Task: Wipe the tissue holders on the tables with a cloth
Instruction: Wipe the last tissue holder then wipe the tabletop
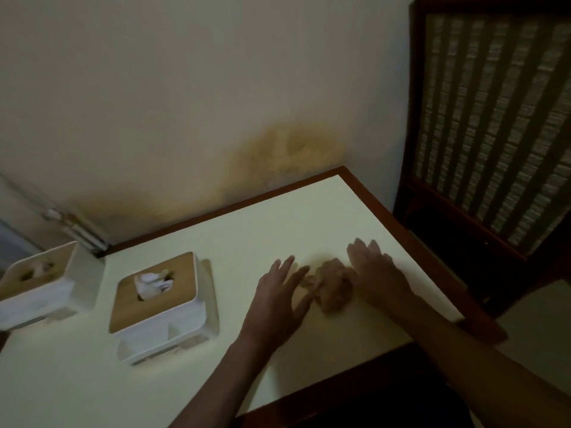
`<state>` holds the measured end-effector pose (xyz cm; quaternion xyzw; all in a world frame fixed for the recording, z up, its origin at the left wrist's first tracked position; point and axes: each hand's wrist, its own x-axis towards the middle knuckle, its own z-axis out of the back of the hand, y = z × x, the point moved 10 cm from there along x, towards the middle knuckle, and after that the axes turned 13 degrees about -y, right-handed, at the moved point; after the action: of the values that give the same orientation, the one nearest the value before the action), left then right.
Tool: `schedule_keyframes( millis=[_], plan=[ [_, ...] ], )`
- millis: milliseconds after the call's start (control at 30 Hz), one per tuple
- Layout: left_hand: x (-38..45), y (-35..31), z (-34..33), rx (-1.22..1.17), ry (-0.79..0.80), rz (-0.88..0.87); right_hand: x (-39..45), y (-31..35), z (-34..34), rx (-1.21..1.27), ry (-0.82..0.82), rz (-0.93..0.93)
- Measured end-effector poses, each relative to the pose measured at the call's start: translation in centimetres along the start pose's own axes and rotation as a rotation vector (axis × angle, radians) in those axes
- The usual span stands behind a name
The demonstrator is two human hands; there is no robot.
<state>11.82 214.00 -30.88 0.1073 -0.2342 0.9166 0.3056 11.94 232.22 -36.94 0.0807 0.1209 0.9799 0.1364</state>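
On table (216, 236) — two tissue holders (160, 304), one cloth (333, 288).

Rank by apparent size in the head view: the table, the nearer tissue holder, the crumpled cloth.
1. table, by far the largest.
2. nearer tissue holder.
3. crumpled cloth, smallest, though the hands partly cover it.

Pale cream counter (278, 217) with reddish-brown wooden edging, set against the wall. On it: white tissue holder with a wooden lid (160, 304) toward the left; a second like holder (37, 282) at the far left edge; crumpled tan cloth (333, 285) right of centre.
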Motion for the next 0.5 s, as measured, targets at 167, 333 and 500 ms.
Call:
schedule_keyframes(
  millis=[167,333,500],
  plan=[
    [-4.1,6.8,10.0,0.037,-0.157,0.127,-2.3,11.9,3.9,0.225,-0.131,0.157],
    [-9.1,14.3,18.1,0.038,-0.319,0.353,-3.6,23.1,2.1,0.536,0.067,0.174],
    [-12.4,19.4,19.7,-0.076,-0.332,0.58,-4.4,28.1,0.3,0.59,0.16,0.123]
  ],
)
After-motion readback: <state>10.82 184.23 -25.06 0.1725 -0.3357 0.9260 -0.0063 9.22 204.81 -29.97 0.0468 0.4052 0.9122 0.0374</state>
